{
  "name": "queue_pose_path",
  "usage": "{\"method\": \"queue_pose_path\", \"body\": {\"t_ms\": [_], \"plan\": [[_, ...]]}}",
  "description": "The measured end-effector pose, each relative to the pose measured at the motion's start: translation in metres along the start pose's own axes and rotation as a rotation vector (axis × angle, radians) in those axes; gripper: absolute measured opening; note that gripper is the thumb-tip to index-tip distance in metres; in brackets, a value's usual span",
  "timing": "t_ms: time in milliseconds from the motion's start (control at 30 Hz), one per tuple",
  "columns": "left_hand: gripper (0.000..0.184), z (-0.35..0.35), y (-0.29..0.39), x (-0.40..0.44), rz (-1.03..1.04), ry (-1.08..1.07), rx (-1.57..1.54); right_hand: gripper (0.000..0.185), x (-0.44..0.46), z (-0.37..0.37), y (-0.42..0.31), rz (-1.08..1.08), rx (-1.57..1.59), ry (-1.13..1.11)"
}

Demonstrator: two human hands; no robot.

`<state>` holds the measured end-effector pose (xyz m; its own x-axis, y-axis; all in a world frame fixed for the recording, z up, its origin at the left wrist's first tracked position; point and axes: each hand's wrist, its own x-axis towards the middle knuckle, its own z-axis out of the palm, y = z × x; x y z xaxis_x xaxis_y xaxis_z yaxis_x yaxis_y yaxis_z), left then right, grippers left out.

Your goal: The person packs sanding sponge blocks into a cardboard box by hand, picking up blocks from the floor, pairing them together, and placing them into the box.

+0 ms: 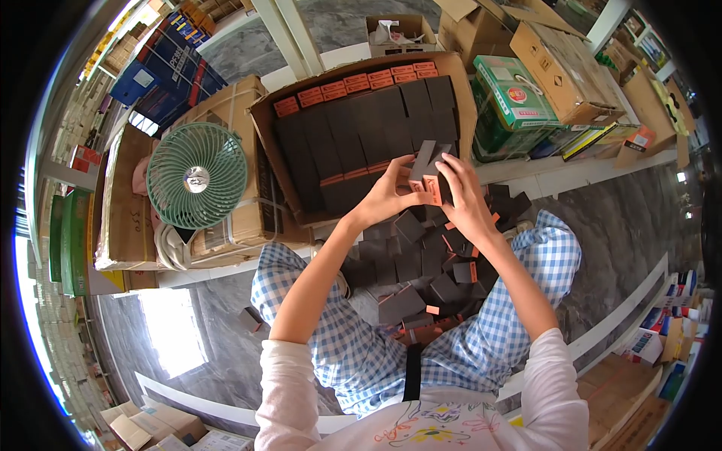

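Between my two hands are a few small black boxes (423, 161) with orange printed ends, held together above the near right corner of a large open carton (259, 124). My left hand (385, 197) grips them from the left, thumb and fingers closed on their side. On the right, my right hand (466, 201) is closed around the boxes, its fingertips over the far end. Rows of similar black boxes (331, 143) fill the carton, several showing orange ends at the back. Below my hands, a loose pile of black boxes (406, 259) lies on the floor between my legs.
A green fan (197, 177) stands on a brown carton (226, 248) left of the open carton. To the right are a green box (508, 98) and a brown box (571, 75). One black box (250, 319) lies alone on the grey floor (226, 301).
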<state>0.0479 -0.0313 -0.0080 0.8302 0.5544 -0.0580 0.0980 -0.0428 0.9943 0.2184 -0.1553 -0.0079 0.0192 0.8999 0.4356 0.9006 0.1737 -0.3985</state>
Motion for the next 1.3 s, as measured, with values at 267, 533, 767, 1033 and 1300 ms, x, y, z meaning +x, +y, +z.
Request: {"method": "queue_pose_path", "body": {"t_ms": [267,533,767,1033,1300], "plan": [[0.067,0.006,-0.019,-0.002,-0.027,0.132,0.057,0.076,0.003,0.006,-0.007,-0.183,-0.229,-0.117],[0.058,0.002,0.001,-0.002,-0.146,0.251,-0.367,0.082,0.009,0.006,-0.007,0.127,0.429,0.302],[0.061,0.009,0.016,-0.01,-0.13,0.129,-0.395,0.061,0.007,0.011,-0.002,0.531,1.101,0.073],[0.06,0.014,-0.011,-0.007,0.127,0.137,0.14,0.058,-0.003,0.027,0.002,0.423,0.832,0.092],[0.065,0.013,0.004,-0.013,-0.148,0.085,-0.307,0.064,-0.002,0.028,0.0,0.247,0.529,0.127]]}}
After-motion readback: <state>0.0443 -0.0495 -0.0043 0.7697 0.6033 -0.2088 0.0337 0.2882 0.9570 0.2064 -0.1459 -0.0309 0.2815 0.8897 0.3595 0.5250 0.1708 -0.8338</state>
